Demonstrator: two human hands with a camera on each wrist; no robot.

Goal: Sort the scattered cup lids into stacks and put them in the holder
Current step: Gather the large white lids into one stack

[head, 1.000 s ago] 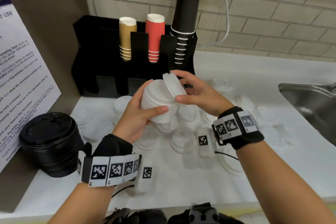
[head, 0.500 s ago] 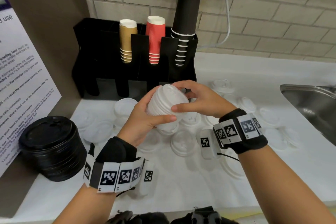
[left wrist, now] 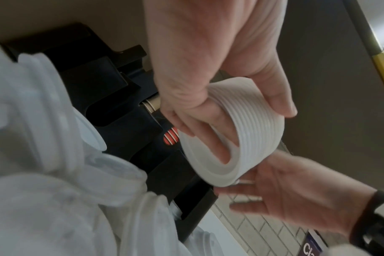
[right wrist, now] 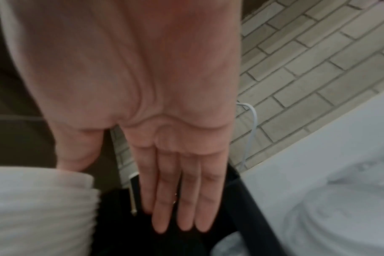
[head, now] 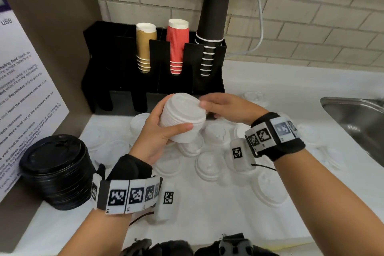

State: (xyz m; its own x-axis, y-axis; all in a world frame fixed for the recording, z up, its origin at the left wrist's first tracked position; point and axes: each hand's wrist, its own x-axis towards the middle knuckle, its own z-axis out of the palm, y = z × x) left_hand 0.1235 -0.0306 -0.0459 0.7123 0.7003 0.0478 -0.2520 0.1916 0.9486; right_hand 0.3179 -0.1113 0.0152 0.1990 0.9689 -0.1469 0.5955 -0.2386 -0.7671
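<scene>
My left hand (head: 166,129) grips a stack of white lids (head: 184,117), thumb across its front and fingers curled inside its underside, as the stack of white lids (left wrist: 241,136) shows in the left wrist view. My right hand (head: 220,106) is flat with straight fingers beside the stack's top right edge; its thumb tip touches the rim. In the right wrist view the right hand's fingers (right wrist: 180,199) point straight out and the stack (right wrist: 39,207) sits at lower left. Several loose white lids (head: 209,166) lie scattered on the counter below. The black holder (head: 158,68) stands behind.
The holder carries brown (head: 144,48), red (head: 176,45) and black (head: 212,27) cup stacks. A stack of black lids (head: 56,170) sits at the left by a brown wall with a notice. A steel sink (head: 357,122) lies at the right. A grey cable (head: 259,27) hangs on the brick wall.
The single lid that my right hand held tilted at the stack's top now sits flat on the stack. My right hand has let go and opened flat beside it.
</scene>
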